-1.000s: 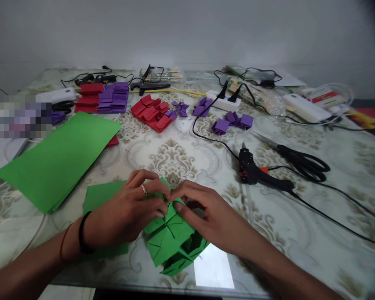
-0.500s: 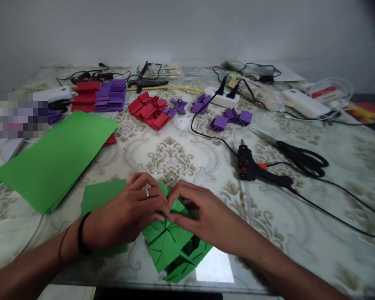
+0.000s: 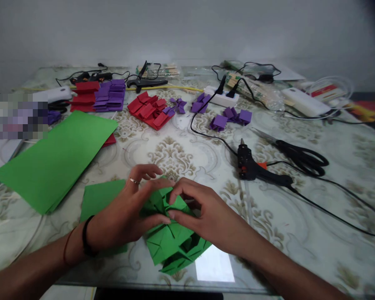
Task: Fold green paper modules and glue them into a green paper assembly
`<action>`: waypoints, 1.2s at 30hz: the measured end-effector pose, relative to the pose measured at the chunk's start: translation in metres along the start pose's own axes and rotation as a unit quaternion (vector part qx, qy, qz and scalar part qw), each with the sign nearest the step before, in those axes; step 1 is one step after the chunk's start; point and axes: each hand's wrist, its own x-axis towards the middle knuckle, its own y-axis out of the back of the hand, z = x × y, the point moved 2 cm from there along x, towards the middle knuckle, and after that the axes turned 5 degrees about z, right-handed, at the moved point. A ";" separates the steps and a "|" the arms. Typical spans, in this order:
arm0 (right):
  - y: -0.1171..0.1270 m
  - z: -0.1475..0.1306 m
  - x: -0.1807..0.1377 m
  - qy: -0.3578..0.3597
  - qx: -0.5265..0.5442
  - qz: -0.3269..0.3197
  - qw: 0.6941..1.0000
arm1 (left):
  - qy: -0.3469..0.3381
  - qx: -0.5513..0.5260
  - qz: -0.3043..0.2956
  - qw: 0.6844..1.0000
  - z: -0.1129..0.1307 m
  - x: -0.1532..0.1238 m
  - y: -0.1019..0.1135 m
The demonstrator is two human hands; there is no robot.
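Note:
A folded green paper piece [image 3: 170,241] lies near the table's front edge, with its far part lifted between my hands. My left hand [image 3: 128,212] grips its left side, thumb underneath and fingers curled over the top; a ring shows on one finger. My right hand [image 3: 203,212] pinches the raised green flap from the right, fingertips meeting the left hand's. A flat green sheet [image 3: 96,200] lies under my left wrist.
A stack of green sheets [image 3: 56,156] lies at the left. Red [image 3: 148,110] and purple folded pieces [image 3: 229,116] sit farther back. A black glue gun [image 3: 253,168] with its cord and black scissors [image 3: 296,156] lie to the right; a power strip [image 3: 221,99] and cables are behind.
My left hand has turned so the thumb slides under the green piece, and the far part of the paper has lifted. The right hand stays pinching it.

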 end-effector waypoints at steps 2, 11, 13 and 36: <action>0.000 -0.001 0.000 0.004 0.000 0.002 1.000 | 0.005 -0.002 0.027 1.000 -0.006 -0.001 -0.002; 0.000 -0.003 -0.003 -0.027 0.071 0.011 0.997 | 0.219 -0.126 -0.023 0.967 -0.015 0.000 -0.002; 0.000 -0.006 -0.003 -0.026 0.099 0.016 0.995 | 0.257 -0.163 -0.028 0.952 -0.012 0.003 0.000; -0.002 0.006 0.000 -0.043 0.152 -0.015 0.987 | 0.102 -0.095 -0.012 0.990 -0.003 0.003 0.007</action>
